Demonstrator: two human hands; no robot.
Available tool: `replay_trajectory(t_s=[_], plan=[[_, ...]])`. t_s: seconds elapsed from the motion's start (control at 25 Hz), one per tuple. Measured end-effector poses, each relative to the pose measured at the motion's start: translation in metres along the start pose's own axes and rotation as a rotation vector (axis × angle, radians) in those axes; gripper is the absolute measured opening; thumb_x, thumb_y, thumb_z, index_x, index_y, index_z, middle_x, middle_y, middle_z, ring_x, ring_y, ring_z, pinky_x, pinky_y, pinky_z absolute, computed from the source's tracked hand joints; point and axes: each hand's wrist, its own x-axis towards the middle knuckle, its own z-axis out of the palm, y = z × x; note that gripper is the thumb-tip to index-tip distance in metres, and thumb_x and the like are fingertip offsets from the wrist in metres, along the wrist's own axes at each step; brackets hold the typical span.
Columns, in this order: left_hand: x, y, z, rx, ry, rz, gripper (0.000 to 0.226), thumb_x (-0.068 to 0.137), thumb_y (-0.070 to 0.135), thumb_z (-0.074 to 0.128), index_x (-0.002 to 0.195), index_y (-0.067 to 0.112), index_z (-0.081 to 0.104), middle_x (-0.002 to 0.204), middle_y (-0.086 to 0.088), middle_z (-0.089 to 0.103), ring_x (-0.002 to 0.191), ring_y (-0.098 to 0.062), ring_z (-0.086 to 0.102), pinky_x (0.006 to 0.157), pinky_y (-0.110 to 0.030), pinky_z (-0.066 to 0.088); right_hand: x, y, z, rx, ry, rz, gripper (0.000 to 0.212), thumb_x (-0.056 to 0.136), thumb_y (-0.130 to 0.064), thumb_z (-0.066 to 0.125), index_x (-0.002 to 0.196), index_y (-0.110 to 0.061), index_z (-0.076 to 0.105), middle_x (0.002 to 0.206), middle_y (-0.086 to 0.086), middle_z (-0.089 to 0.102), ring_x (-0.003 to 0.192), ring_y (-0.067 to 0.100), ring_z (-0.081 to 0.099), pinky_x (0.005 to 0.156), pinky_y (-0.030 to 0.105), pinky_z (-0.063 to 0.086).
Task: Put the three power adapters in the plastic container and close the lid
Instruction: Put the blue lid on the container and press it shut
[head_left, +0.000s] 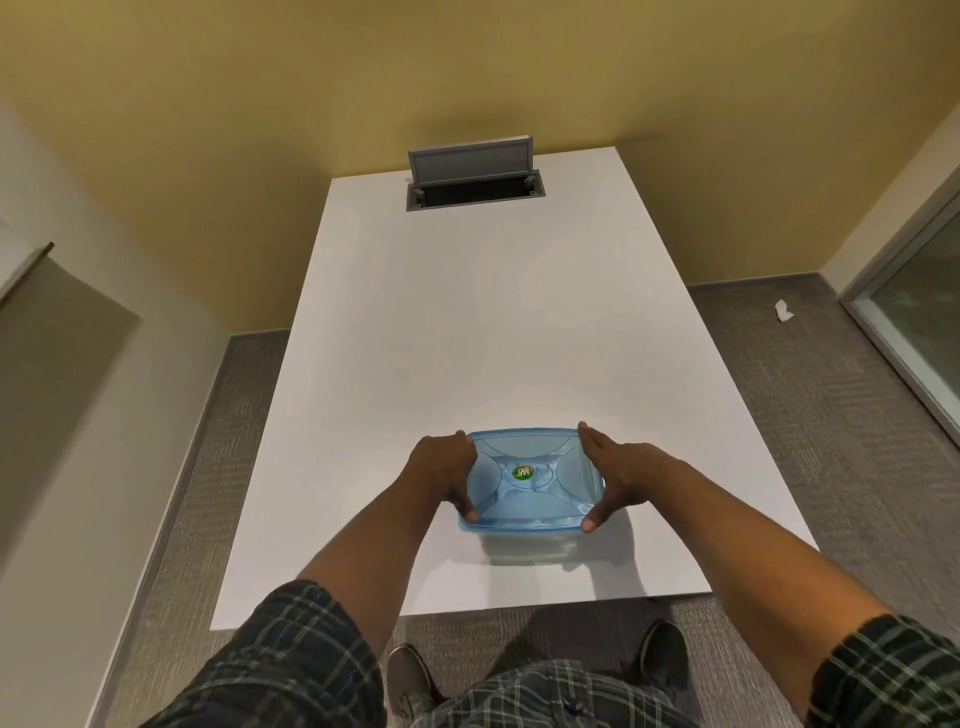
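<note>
A blue translucent plastic container (530, 483) stands on the white table (467, 322) near its front edge, with its lid on top and a small green sticker at the lid's middle. My left hand (447, 475) grips the container's left side, thumb at the near left corner. My right hand (615, 475) grips the right side, thumb at the near right corner. Both hands clasp the lid's edges. No power adapters are visible; the lid hides what is inside.
A grey cable box (475, 179) with its flap raised sits in the table's far end. Grey carpet surrounds the table. A scrap of white paper (783, 312) lies on the floor at the right, near a glass door frame (904, 332).
</note>
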Motion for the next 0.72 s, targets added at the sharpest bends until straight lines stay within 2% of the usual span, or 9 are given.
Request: replay_trajectory(t_s=[0.08, 0.24, 0.36, 0.4, 0.48, 0.6, 0.72], plan=[[0.000, 0.004, -0.002, 0.061, -0.004, 0.001, 0.100, 0.055, 0.064, 0.092, 0.126, 0.002, 0.056, 0.124, -0.009, 0.058, 0.092, -0.028, 0.067, 0.072, -0.034, 0.045, -0.001, -0.006, -0.004, -0.061, -0.002, 0.024, 0.163, 0.052, -0.079, 0.081, 0.155, -0.012, -0.025, 0.170, -0.002, -0.005, 0.141, 0.027, 0.044, 0.110, 0.042, 0.042], [0.002, 0.005, 0.006, 0.071, 0.014, -0.007, 0.105, 0.056, 0.063, 0.092, 0.130, -0.002, 0.054, 0.115, -0.013, 0.055, 0.090, -0.032, 0.071, 0.073, -0.033, 0.044, -0.002, -0.014, -0.006, -0.146, 0.000, 0.049, 0.164, 0.053, -0.080, 0.080, 0.155, -0.006, -0.024, 0.169, 0.007, 0.006, 0.129, 0.029, 0.056, 0.102, 0.040, 0.047], [0.003, 0.000, 0.010, 0.053, 0.027, 0.017, 0.104, 0.058, 0.065, 0.089, 0.128, -0.003, 0.054, 0.126, -0.013, 0.053, 0.077, -0.033, 0.065, 0.070, -0.034, 0.039, -0.002, -0.015, -0.007, -0.188, 0.027, 0.049, 0.164, 0.052, -0.083, 0.078, 0.155, -0.004, -0.022, 0.168, 0.009, 0.009, 0.123, 0.029, 0.060, 0.099, 0.039, 0.049], [0.003, -0.001, 0.010, 0.046, 0.032, 0.020, 0.103, 0.058, 0.066, 0.088, 0.126, -0.003, 0.055, 0.127, -0.012, 0.053, 0.073, -0.033, 0.062, 0.070, -0.034, 0.037, -0.002, -0.014, -0.007, -0.190, 0.038, 0.040, 0.164, 0.051, -0.084, 0.076, 0.156, -0.004, -0.021, 0.169, 0.009, 0.009, 0.120, 0.029, 0.061, 0.097, 0.039, 0.050], [0.002, -0.002, 0.009, 0.049, 0.039, 0.020, 0.102, 0.058, 0.067, 0.087, 0.125, -0.003, 0.055, 0.127, -0.012, 0.053, 0.077, -0.034, 0.064, 0.070, -0.034, 0.036, -0.004, -0.009, -0.004, -0.183, 0.068, 0.010, 0.164, 0.050, -0.087, 0.074, 0.156, -0.007, -0.021, 0.169, 0.005, 0.004, 0.117, 0.028, 0.063, 0.095, 0.039, 0.051], [0.001, -0.001, 0.009, 0.036, 0.040, 0.033, 0.097, 0.060, 0.065, 0.088, 0.122, -0.003, 0.058, 0.128, -0.012, 0.052, 0.082, -0.033, 0.066, 0.070, -0.034, 0.036, -0.006, -0.001, 0.003, -0.119, 0.102, -0.022, 0.161, 0.048, -0.091, 0.069, 0.157, -0.015, -0.022, 0.169, -0.005, -0.007, 0.125, 0.024, 0.059, 0.096, 0.040, 0.051], [-0.001, 0.000, 0.009, 0.009, 0.039, 0.021, 0.101, 0.061, 0.062, 0.089, 0.127, -0.004, 0.052, 0.126, -0.013, 0.053, 0.086, -0.034, 0.069, 0.071, -0.034, 0.039, -0.006, 0.002, 0.006, -0.084, 0.141, -0.032, 0.161, 0.044, -0.095, 0.066, 0.158, -0.021, -0.020, 0.169, -0.011, -0.009, 0.129, 0.021, 0.056, 0.097, 0.040, 0.051]])
